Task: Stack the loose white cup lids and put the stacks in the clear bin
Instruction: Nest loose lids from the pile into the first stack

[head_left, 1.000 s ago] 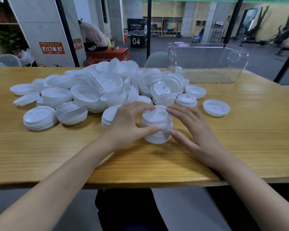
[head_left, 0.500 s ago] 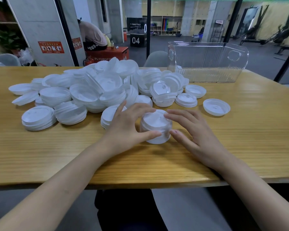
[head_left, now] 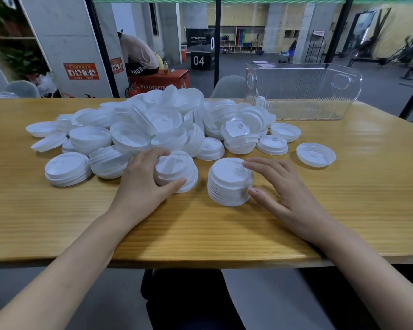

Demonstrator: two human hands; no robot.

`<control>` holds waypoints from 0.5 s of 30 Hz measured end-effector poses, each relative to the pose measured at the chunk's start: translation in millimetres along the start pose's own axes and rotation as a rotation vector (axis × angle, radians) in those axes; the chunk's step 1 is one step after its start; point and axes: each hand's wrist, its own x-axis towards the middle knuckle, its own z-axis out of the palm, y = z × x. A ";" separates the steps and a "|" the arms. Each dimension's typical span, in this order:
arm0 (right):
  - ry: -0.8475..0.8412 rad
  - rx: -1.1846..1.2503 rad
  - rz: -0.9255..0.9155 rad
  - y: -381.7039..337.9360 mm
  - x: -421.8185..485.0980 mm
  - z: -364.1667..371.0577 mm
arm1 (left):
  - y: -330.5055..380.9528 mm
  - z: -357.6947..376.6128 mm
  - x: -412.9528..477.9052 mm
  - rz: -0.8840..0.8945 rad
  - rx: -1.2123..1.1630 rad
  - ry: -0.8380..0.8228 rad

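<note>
Two hands work on one desk (head_left: 343, 210): the left hand (head_left: 143, 179) grips a tilted lid stack (head_left: 177, 167), the right hand (head_left: 289, 194), fingers spread, touches an upright lid stack (head_left: 228, 179), near an uncountable lid heap (head_left: 162, 122) and one clear bin (head_left: 303, 91).

A curled, gripping left hand (head_left: 142, 183); a loosely splayed right hand (head_left: 287, 195).
</note>
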 end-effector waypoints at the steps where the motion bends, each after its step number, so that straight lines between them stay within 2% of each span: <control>1: -0.002 0.005 0.004 -0.3 0.0 -0.2 | 0.5 0.4 -0.3 -0.007 -0.002 -0.002; 10: -0.007 0.000 0.014 -1.8 -0.1 -0.9 | 10.6 -2.6 -1.3 0.021 -0.227 0.081; 15: 0.015 0.027 0.066 -1.6 -0.6 -2.0 | 40.1 8.1 1.2 0.111 -0.332 -0.032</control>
